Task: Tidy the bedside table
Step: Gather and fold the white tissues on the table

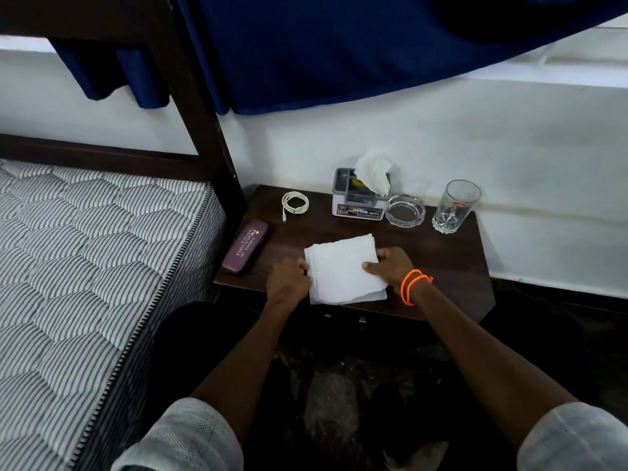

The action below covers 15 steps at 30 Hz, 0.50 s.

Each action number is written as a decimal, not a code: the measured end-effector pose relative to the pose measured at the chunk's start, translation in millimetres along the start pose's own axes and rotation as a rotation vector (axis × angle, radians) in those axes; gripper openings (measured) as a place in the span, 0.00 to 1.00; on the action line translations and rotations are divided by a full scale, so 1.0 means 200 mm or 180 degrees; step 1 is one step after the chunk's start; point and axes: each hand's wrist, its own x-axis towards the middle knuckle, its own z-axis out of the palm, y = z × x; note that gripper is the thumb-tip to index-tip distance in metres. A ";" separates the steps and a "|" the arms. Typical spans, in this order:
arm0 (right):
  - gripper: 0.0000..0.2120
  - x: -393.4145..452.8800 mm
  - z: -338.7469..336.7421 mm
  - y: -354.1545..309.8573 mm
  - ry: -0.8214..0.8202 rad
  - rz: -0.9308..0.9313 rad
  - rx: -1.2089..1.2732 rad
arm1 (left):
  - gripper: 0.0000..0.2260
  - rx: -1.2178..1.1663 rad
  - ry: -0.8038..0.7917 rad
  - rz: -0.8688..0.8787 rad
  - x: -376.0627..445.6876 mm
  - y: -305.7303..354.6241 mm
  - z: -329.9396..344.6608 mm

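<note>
Both hands hold a stack of white paper napkins (343, 271) at the front edge of the dark wooden surface (441, 263). The left hand (287, 278) has its grip closed on the left edge of the stack, and the right hand (390, 266) pinches the right edge, thumb on top. Behind stand a tissue box (360, 202), a glass ashtray (405, 210) and a drinking glass (455, 207). A coiled white cable (295, 202) and a purple case (245, 246) lie to the left, near the bed (85, 253).
</note>
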 end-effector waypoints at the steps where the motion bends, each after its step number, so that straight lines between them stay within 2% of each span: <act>1: 0.13 0.00 0.00 0.00 0.0007 -0.0051 -0.0139 | 0.09 0.0009 -0.0001 -0.0004 0.00 0.00 0.00; 8: 0.11 -0.01 0.03 -0.01 0.0215 -0.0353 -0.0970 | 0.07 0.0079 0.0046 -0.0092 0.00 0.05 0.03; 15: 0.09 -0.02 0.04 -0.01 0.0215 -0.0433 -0.1075 | 0.10 -0.0329 -0.0080 -0.0104 0.01 0.05 0.09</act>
